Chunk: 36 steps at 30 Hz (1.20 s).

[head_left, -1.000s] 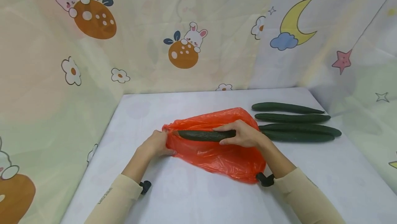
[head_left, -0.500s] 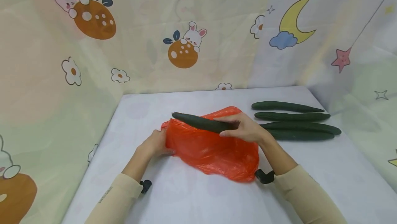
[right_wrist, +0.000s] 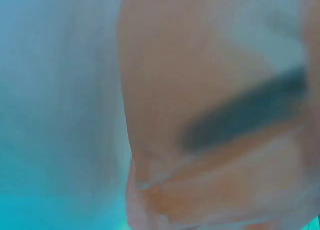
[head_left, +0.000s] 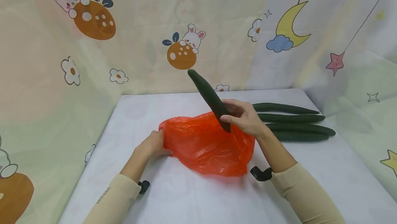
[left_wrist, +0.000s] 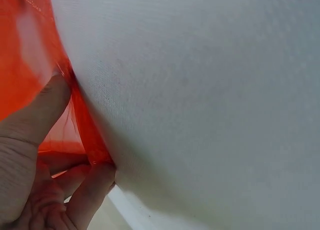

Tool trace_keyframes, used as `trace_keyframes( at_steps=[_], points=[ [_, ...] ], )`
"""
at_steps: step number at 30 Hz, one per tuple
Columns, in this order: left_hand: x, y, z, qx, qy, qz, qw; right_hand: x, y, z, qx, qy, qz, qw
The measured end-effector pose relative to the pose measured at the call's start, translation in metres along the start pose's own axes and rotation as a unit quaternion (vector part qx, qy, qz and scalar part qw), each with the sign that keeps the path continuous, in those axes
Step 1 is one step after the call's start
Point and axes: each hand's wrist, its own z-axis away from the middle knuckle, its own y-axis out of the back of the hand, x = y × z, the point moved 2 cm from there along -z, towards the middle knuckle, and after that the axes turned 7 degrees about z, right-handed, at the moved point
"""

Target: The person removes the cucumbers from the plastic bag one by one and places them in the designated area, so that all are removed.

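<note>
My right hand (head_left: 246, 118) grips a dark green cucumber (head_left: 206, 89) near its lower end. The cucumber is held tilted above a red plastic bag (head_left: 206, 150), its upper end pointing up and to the left. My left hand (head_left: 154, 143) holds the bag's left edge. In the left wrist view, the thumb of my left hand (left_wrist: 45, 140) lies against the red film (left_wrist: 22, 55) and the curled fingers hold the edge lower down. The right wrist view is blurred and off-colour; a dark cucumber end (right_wrist: 245, 113) shows there.
Several more cucumbers (head_left: 294, 118) lie side by side at the right of the white table (head_left: 186, 196), just beyond my right hand. A printed cloth (head_left: 139, 44) with rabbits and flowers hangs behind the table and at both sides.
My right hand has lifted the cucumber from inside the spread bag opening and tilted its far end upward. The bag's right part has risen and shifted slightly left. The left hand keeps its hold.
</note>
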Motion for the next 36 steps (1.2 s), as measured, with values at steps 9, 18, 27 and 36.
trace_keyframes(
  at_steps=[9, 18, 27, 36],
  points=[
    [-0.005, -0.002, 0.008, 0.008, 0.021, -0.037, 0.9991, -0.019, 0.015, -0.002, 0.042, -0.021, 0.000, 0.9989],
    [-0.010, 0.005, 0.013, 0.012, 0.044, -0.052, 0.9976, -0.025, 0.020, -0.006, 0.080, 0.048, -0.012, 0.9956],
    [-0.016, 0.014, 0.017, 0.019, 0.080, -0.042, 0.9957, -0.033, 0.027, -0.008, 0.106, 0.081, -0.007, 0.9910],
    [-0.023, 0.018, 0.018, 0.013, 0.088, -0.048, 0.9949, -0.052, 0.034, -0.010, 0.138, 0.173, -0.201, 0.9545]
  ],
)
